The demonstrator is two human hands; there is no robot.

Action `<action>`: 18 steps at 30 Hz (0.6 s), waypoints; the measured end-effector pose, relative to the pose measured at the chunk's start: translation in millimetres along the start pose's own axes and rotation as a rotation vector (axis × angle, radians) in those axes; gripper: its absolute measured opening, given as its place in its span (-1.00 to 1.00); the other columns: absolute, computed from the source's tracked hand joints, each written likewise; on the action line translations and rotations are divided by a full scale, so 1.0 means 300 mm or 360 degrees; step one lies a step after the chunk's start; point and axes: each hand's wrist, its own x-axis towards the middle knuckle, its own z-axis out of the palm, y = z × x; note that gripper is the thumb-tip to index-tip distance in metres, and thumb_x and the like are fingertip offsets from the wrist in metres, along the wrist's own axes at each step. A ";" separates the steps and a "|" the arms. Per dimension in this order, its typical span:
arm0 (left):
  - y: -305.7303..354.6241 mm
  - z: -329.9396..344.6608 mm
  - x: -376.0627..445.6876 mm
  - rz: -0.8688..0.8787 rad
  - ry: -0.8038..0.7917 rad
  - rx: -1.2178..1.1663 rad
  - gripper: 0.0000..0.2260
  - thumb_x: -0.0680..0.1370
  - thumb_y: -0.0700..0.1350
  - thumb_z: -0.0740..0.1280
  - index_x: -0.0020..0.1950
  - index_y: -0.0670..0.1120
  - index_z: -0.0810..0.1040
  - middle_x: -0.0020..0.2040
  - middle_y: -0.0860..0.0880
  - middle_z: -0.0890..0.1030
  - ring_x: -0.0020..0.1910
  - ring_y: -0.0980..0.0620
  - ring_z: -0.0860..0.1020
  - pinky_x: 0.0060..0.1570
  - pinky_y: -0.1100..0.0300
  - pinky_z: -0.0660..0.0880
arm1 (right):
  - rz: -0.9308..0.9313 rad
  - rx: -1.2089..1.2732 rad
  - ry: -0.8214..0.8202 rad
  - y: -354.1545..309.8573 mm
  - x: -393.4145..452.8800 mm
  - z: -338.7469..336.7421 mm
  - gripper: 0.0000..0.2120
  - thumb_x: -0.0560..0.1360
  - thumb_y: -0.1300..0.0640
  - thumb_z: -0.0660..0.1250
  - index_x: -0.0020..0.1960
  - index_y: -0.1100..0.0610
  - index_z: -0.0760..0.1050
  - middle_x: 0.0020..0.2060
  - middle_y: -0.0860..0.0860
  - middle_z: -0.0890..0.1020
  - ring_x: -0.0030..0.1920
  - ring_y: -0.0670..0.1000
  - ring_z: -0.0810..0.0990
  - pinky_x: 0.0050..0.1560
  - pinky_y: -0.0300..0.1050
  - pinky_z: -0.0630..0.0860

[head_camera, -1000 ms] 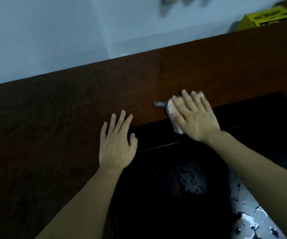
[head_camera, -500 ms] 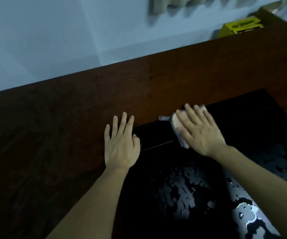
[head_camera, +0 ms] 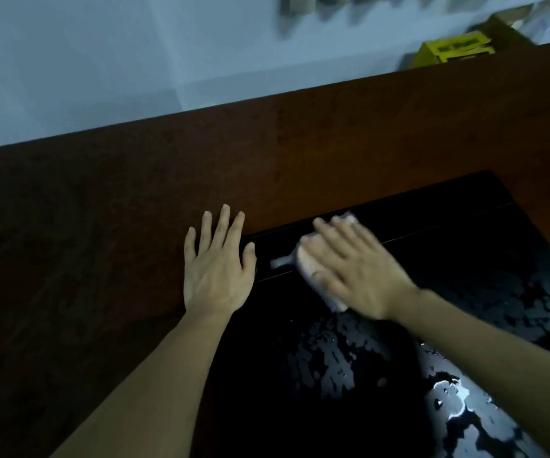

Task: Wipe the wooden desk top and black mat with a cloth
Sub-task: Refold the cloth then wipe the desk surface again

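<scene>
A cloth [head_camera: 313, 262] is pressed flat onto the black mat [head_camera: 465, 246] under the right hand [head_camera: 359, 272]; at nine o'clock, the left hand [head_camera: 217, 269] is spread, fingers straight, on the wooden desk [head_camera: 101, 226].

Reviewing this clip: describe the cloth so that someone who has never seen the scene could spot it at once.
Start at the dark wooden desk top and find the glossy black mat on its right part. Near the mat's far left corner the right hand presses flat on the cloth. It is the only pale, pinkish thing on the mat, peeking out left of the fingers, blurred by motion.
</scene>
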 end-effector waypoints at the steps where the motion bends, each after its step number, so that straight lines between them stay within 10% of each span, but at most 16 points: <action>1: -0.001 0.001 0.002 -0.0002 0.0001 -0.0006 -0.45 0.65 0.19 -0.15 0.65 0.10 0.00 0.65 0.08 -0.10 0.63 0.00 -0.18 0.59 -0.09 -0.14 | 0.0114 -0.0035 0.0040 0.069 0.018 0.000 -0.41 0.67 -0.26 -0.24 0.62 -0.13 -0.29 0.64 0.03 -0.18 0.63 0.15 -0.18 0.57 0.06 -0.26; 8: -0.003 0.012 0.004 -0.0008 0.0042 -0.0015 -0.44 0.64 0.22 -0.13 0.64 0.14 0.01 0.65 0.11 -0.08 0.62 0.04 -0.18 0.59 -0.08 -0.14 | 0.0920 0.0294 0.0078 0.209 0.264 -0.053 -0.42 0.67 -0.23 -0.23 0.64 -0.14 -0.26 0.64 0.04 -0.21 0.63 0.15 -0.24 0.59 0.19 -0.23; 18: -0.005 0.011 -0.009 0.0063 0.0100 -0.0097 -0.43 0.62 0.22 -0.18 0.63 0.14 0.07 0.65 0.13 -0.05 0.62 0.06 -0.16 0.59 -0.10 -0.14 | 0.0168 0.0044 0.0039 0.121 -0.025 0.014 -0.39 0.58 -0.38 -0.42 0.56 -0.24 -0.44 0.61 -0.06 -0.32 0.61 0.05 -0.34 0.59 0.04 -0.29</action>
